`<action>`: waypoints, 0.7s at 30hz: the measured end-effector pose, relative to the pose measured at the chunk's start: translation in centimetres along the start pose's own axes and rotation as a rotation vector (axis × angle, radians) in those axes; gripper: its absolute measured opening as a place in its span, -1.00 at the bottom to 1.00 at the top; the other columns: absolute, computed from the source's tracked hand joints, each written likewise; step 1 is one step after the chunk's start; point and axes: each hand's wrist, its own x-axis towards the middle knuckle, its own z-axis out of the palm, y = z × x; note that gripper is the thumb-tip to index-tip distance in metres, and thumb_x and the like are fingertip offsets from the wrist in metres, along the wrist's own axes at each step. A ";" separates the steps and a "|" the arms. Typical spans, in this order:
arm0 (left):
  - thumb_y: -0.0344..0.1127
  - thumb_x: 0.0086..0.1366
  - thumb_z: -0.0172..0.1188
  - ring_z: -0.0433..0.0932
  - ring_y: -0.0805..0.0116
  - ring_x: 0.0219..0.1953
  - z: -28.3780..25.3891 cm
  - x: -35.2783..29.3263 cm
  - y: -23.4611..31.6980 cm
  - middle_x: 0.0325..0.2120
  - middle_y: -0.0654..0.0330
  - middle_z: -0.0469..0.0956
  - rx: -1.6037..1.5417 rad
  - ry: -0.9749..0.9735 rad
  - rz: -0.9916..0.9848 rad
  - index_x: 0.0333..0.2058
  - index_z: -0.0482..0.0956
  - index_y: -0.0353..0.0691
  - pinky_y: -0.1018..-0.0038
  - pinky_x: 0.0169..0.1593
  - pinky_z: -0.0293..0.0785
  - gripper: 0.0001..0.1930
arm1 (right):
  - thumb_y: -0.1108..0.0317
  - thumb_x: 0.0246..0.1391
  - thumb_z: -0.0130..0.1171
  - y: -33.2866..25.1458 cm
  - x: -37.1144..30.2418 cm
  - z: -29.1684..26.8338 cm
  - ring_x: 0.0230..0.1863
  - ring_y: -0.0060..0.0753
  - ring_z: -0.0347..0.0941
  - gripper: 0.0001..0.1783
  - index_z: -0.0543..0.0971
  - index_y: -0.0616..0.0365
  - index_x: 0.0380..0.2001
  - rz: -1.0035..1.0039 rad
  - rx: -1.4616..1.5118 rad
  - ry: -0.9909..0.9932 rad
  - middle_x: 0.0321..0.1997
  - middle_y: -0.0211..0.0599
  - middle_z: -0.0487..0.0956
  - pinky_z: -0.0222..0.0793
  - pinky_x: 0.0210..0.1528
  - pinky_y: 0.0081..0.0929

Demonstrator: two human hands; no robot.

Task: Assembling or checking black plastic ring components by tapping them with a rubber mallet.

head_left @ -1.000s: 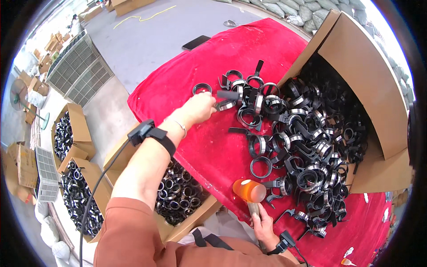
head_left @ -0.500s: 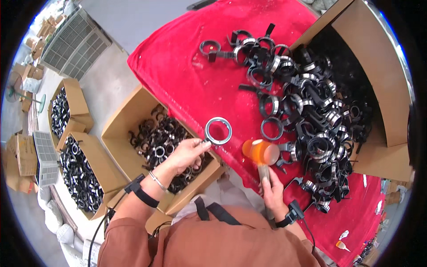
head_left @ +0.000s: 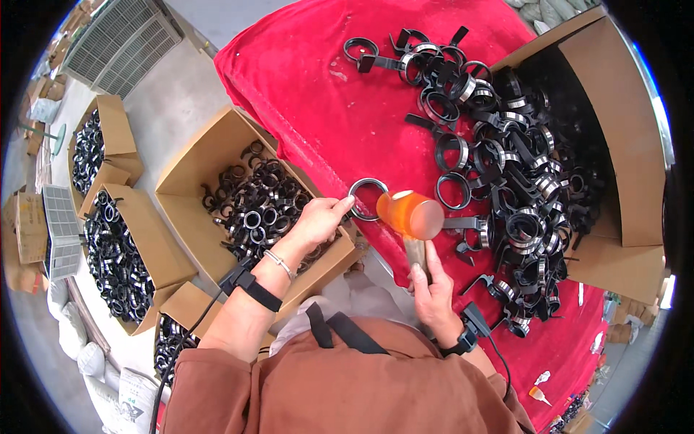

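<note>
My left hand [head_left: 322, 220] pinches the lower left edge of a round black-and-silver ring [head_left: 369, 180] between thumb and fingers. It lies at the near edge of the red cloth [head_left: 311, 87]. My right hand [head_left: 434, 298] grips the handle of a mallet with a translucent orange head [head_left: 405, 213]. The mallet head overlaps the ring's right side; whether they touch, I cannot tell. Just right of the mallet spreads a heap of black clamp-like rings with silver bands [head_left: 522, 184], some with straight arms.
A large open carton [head_left: 636, 145] lies at the right behind the heap. Below my left forearm stands an open carton [head_left: 189, 168] of similar rings, with more filled cartons [head_left: 148, 249] farther left. A small orange-and-white bottle [head_left: 536, 393] lies on the cloth at lower right.
The mallet has moved left and up, from beside the ring to over its right side. My left hand and the ring have shifted slightly right. The whole view has turned a little.
</note>
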 end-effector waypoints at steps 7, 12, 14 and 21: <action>0.02 0.29 0.05 0.33 0.48 -0.78 0.6 -0.4 0.2 -0.71 0.23 0.40 -0.226 0.014 -0.046 -0.43 0.53 -0.38 0.54 -0.70 0.26 -0.54 | 0.54 0.06 0.06 -0.4 -0.6 -0.8 -0.40 -0.26 0.49 -0.46 0.28 0.32 0.15 -0.331 -0.289 0.023 -0.30 -0.04 0.51 0.41 -0.31 -0.42; 0.05 0.31 0.01 0.39 0.50 -0.75 1.2 -0.6 -0.4 -0.57 0.21 0.47 -0.287 -0.027 -0.110 -0.33 0.46 -0.26 0.63 -0.69 0.31 -0.59 | 0.53 0.06 0.08 -2.1 -0.4 -1.7 -0.34 -0.23 0.52 -0.44 0.29 0.25 0.17 -0.114 -0.172 -0.056 -0.33 -0.02 0.54 0.42 -0.23 -0.39; 0.06 0.30 0.02 0.43 0.45 -0.73 1.0 0.0 -0.8 -0.54 0.18 0.47 -0.315 -0.018 -0.100 -0.32 0.45 -0.27 0.59 -0.64 0.40 -0.58 | 0.56 0.07 0.03 -3.5 1.4 -2.2 -0.37 -0.34 0.51 -0.46 0.27 0.37 0.16 -0.188 -0.145 0.026 -0.31 -0.07 0.55 0.42 -0.27 -0.45; 0.07 0.25 0.09 0.52 0.38 -0.62 1.6 -0.2 -0.5 -0.58 0.16 0.47 -0.383 0.029 -0.116 -0.32 0.49 -0.34 0.49 -0.56 0.47 -0.53 | 0.43 0.12 0.04 -3.9 7.9 1.2 -0.14 -0.09 0.54 -0.46 0.25 0.26 0.19 -0.127 -0.344 -0.099 -0.15 0.11 0.54 0.41 -0.12 -0.30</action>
